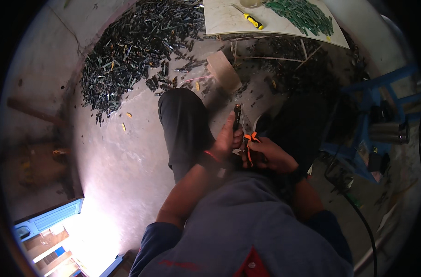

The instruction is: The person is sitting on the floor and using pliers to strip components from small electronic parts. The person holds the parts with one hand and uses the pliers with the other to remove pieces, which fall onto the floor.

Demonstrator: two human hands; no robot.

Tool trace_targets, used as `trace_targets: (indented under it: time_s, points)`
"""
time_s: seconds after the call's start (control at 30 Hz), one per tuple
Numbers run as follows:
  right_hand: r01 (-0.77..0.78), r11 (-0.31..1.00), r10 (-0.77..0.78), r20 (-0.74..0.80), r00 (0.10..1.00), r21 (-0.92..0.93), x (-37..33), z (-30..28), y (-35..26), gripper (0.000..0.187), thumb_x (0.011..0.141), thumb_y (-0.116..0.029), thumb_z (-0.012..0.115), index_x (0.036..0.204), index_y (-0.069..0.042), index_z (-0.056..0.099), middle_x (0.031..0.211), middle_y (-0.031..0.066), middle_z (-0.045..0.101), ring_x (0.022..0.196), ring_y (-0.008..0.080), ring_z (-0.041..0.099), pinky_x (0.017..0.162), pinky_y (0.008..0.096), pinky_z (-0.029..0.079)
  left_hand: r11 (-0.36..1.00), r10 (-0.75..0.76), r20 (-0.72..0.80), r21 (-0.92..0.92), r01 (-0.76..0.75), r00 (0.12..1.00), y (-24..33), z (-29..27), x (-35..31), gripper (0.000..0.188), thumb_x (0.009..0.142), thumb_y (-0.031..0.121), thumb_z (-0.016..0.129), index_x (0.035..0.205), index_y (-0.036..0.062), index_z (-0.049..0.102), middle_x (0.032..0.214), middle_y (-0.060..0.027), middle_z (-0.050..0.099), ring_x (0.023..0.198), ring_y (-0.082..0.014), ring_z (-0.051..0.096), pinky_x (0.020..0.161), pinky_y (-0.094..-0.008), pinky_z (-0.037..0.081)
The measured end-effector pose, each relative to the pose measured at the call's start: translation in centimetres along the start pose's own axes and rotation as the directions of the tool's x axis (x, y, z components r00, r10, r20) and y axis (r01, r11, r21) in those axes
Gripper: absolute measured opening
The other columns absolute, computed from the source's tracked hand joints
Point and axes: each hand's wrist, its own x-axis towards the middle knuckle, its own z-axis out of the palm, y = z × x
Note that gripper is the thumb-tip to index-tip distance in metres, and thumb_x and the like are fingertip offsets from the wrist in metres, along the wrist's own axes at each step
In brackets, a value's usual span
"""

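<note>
My left hand (226,137) is closed around a narrow black plastic piece (237,117), held upright above my lap. At its top end a small coppery or orange part shows, too small to make out. Beside it, my right hand (271,154) grips pliers with orange-and-black handles (249,147). The metal jaws point up toward the black piece, but I cannot tell whether they touch it. Both hands are close together between my knees.
A large heap of black strips (132,51) covers the floor ahead on the left. A cardboard-coloured block (223,71) stands beyond my knees. On the white table (219,23) are a yellow screwdriver (253,21) and a pile of green strips (300,16). A blue frame (381,81) stands at right.
</note>
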Motion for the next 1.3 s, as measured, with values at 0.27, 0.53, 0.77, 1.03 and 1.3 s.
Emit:
trace_targets:
  time_s: [0.27, 0.53, 0.77, 1.03, 1.3]
  points:
    - [-0.014, 0.983, 0.004, -0.055, 0.998, -0.183, -1.3, -1.0, -1.9, 0.025, 0.087, -0.026, 0.053, 0.093, -0.003, 0.060, 0.078, 0.0049, 0.063, 0.062, 0.0095, 0.056, 0.051, 0.0217, 0.045, 1.000, 0.001, 0.108, -0.001, -0.001, 0.994, -0.2, 0.1, 0.1, 0.061, 0.090, 0.065, 0.032, 0.056, 0.0144, 0.030, 0.051, 0.0037, 0.023, 0.041, -0.0082, 0.018, 0.039, -0.0247, 0.013]
    - [-0.070, 0.972, 0.073, 0.005, 0.997, -0.224, -1.0, -2.1, -2.6, 0.029, 0.088, -0.024, 0.052, 0.103, 0.000, 0.059, 0.087, 0.0092, 0.066, 0.073, 0.0147, 0.065, 0.051, 0.0211, 0.048, 0.998, 0.011, 0.085, 0.062, -0.016, 0.996, -0.4, 0.2, 0.1, 0.062, 0.090, 0.066, 0.031, 0.057, 0.0145, 0.029, 0.051, 0.0041, 0.023, 0.042, -0.0080, 0.018, 0.039, -0.0247, 0.014]
    - [-0.088, 0.965, 0.093, 0.007, 0.996, -0.246, -1.2, -2.2, -2.8, 0.030, 0.088, -0.023, 0.051, 0.104, 0.001, 0.059, 0.085, 0.0127, 0.067, 0.067, 0.0146, 0.064, 0.048, 0.0208, 0.047, 0.994, 0.031, 0.064, 0.099, -0.037, 0.997, -0.7, 0.0, 0.6, 0.061, 0.091, 0.065, 0.032, 0.057, 0.0148, 0.029, 0.050, 0.0042, 0.023, 0.040, -0.0078, 0.019, 0.038, -0.0251, 0.013]
    - [-0.198, 0.954, 0.220, 0.076, 0.972, -0.226, -1.1, -3.1, -3.7, 0.030, 0.089, -0.022, 0.048, 0.103, 0.002, 0.059, 0.081, 0.0163, 0.066, 0.058, 0.0120, 0.060, 0.041, 0.0177, 0.037, 0.994, 0.022, 0.084, 0.105, -0.030, 0.996, -1.0, -0.4, 1.0, 0.061, 0.091, 0.064, 0.033, 0.056, 0.0151, 0.028, 0.048, 0.0047, 0.021, 0.038, -0.0078, 0.018, 0.037, -0.0253, 0.012]
    - [-0.145, 0.956, 0.165, 0.062, 0.984, -0.255, -0.9, -3.6, -3.0, 0.031, 0.088, -0.028, 0.050, 0.092, 0.001, 0.061, 0.072, 0.0110, 0.063, 0.045, 0.0056, 0.041, 0.039, 0.0193, 0.030, 0.984, 0.056, 0.063, 0.167, -0.066, 0.996, -1.0, -0.3, 0.7, 0.063, 0.089, 0.068, 0.033, 0.055, 0.0155, 0.028, 0.049, 0.0053, 0.023, 0.040, -0.0076, 0.018, 0.038, -0.0261, 0.013]
